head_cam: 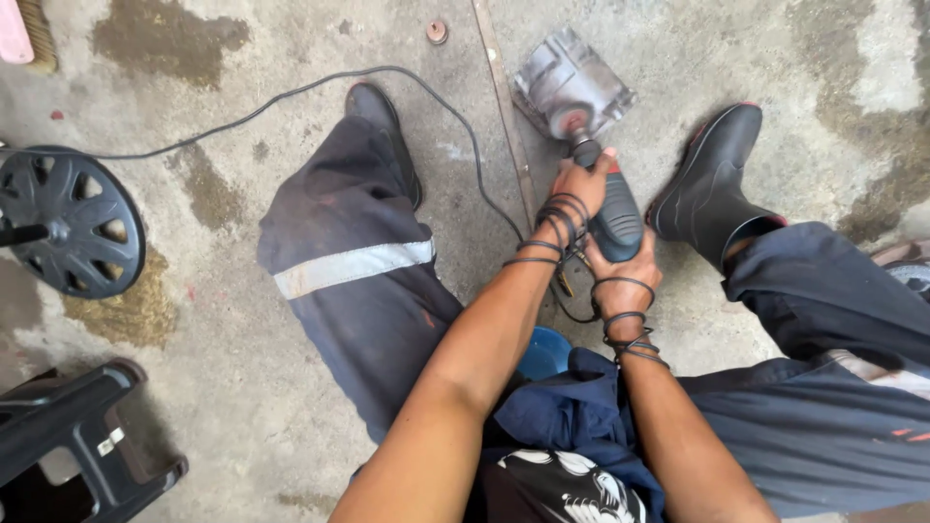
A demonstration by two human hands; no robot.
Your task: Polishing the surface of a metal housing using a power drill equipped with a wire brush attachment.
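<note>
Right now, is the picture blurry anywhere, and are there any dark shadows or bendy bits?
In the head view, the light is soft and even daylight, with only faint shadows beside the boots. The hands, left hand and right hand, and the grinder look sharp. The edges curve a little, so the black wheel and the stool look stretched.
</note>
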